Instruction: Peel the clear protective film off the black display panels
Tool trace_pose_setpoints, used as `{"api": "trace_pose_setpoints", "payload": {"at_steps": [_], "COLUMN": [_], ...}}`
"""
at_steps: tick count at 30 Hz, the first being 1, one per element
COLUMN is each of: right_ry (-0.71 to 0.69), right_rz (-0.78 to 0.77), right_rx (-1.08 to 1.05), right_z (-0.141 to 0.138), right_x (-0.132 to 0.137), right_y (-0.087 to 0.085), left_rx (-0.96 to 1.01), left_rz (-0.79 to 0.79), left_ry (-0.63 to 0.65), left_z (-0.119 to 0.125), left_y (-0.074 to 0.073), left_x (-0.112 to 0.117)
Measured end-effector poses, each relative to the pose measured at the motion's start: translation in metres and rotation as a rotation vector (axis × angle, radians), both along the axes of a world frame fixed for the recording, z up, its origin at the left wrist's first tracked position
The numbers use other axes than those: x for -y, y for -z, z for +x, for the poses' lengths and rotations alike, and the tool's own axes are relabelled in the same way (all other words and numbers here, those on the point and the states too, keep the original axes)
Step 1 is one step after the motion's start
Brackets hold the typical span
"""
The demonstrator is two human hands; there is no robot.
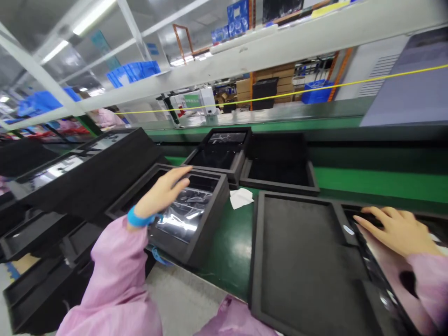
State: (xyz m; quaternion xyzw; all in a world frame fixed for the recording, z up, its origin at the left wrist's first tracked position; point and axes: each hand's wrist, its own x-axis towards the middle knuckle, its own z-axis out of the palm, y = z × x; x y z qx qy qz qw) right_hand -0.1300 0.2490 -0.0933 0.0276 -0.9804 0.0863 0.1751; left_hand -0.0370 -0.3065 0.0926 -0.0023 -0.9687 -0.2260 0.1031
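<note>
My left hand (163, 191), with a blue band at the wrist, hovers over a black foam tray (219, 196). Its fingers are stretched out and nothing is in them. In that tray lies a glossy dark panel (185, 212) under shiny clear film. At the far right, my right hand (399, 228) has its fingers spread over a glossy reflective panel (385, 270); whether the fingertips touch it I cannot tell. A large black foam tray (301, 261) with a bare floor lies between my hands, left of that panel.
Behind stand another foam tray with dark panels (217, 158) and a black tray (280, 170). A white paper scrap (241, 198) lies on the green bench (238, 238). Stacked black trays (98, 172) rise at the left. A white rail (224, 56) crosses above.
</note>
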Motion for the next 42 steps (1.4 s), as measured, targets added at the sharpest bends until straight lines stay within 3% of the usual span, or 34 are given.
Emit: {"api": "trace_pose_setpoints", "payload": {"at_steps": [2, 5, 7, 11, 14, 16, 18, 21, 23, 26, 28, 30, 31, 32, 35, 36, 38, 42], "right_ry": [-0.033, -0.108, -0.122, -0.117, -0.106, -0.093, -0.128, -0.301, -0.507, -0.818, -0.825, -0.651, -0.527, -0.393, -0.084, -0.034, 0.024, 0.009], "right_rz": [0.004, 0.004, -0.009, -0.074, -0.168, -0.252, -0.361, -0.587, -0.897, -1.582, -1.930, -2.109, -2.091, -1.959, -1.254, -1.070, -0.845, -0.618], "right_rx": [0.073, 0.173, 0.210, 0.192, 0.121, 0.057, -0.003, -0.054, -0.146, -0.300, -0.309, -0.201, -0.094, 0.009, 0.098, 0.058, -0.045, -0.268], "right_z": [0.009, 0.020, 0.023, 0.023, 0.027, 0.035, 0.049, 0.074, 0.086, 0.088, 0.082, 0.076, 0.073, 0.072, 0.074, 0.077, 0.083, 0.104], "right_x": [0.007, 0.013, 0.018, 0.030, 0.037, 0.038, 0.038, 0.041, 0.048, 0.067, 0.078, 0.084, 0.085, 0.084, 0.079, 0.078, 0.078, 0.085], "right_y": [-0.007, -0.012, -0.014, -0.023, -0.044, -0.071, -0.110, -0.170, -0.195, -0.197, -0.181, -0.164, -0.158, -0.153, -0.150, -0.150, -0.150, -0.147], "left_rx": [0.021, 0.255, 0.413, 0.469, 0.484, 0.490, 0.493, 0.493, 0.502, 0.531, 0.538, 0.509, 0.478, 0.436, 0.309, 0.287, 0.274, 0.350], "left_rz": [-0.011, 0.049, 0.144, 0.312, 0.401, 0.457, 0.510, 0.613, 0.720, 1.055, 1.353, 1.547, 1.582, 1.585, 1.518, 1.506, 1.513, 1.601], "left_ry": [0.330, 0.876, 1.018, 0.939, 0.922, 0.911, 0.894, 0.813, 0.744, 0.822, 0.860, 0.777, 0.717, 0.663, 0.570, 0.557, 0.558, 0.589], "left_z": [0.034, 0.066, 0.068, 0.052, 0.045, 0.044, 0.043, 0.040, 0.040, 0.045, 0.052, 0.059, 0.062, 0.065, 0.070, 0.071, 0.074, 0.082], "left_y": [0.011, 0.036, 0.058, 0.098, 0.109, 0.109, 0.108, 0.110, 0.111, 0.106, 0.099, 0.092, 0.089, 0.087, 0.084, 0.083, 0.080, 0.076], "left_x": [-0.057, -0.125, -0.161, -0.216, -0.236, -0.241, -0.244, -0.254, -0.263, -0.273, -0.273, -0.269, -0.266, -0.263, -0.255, -0.253, -0.252, -0.252]}}
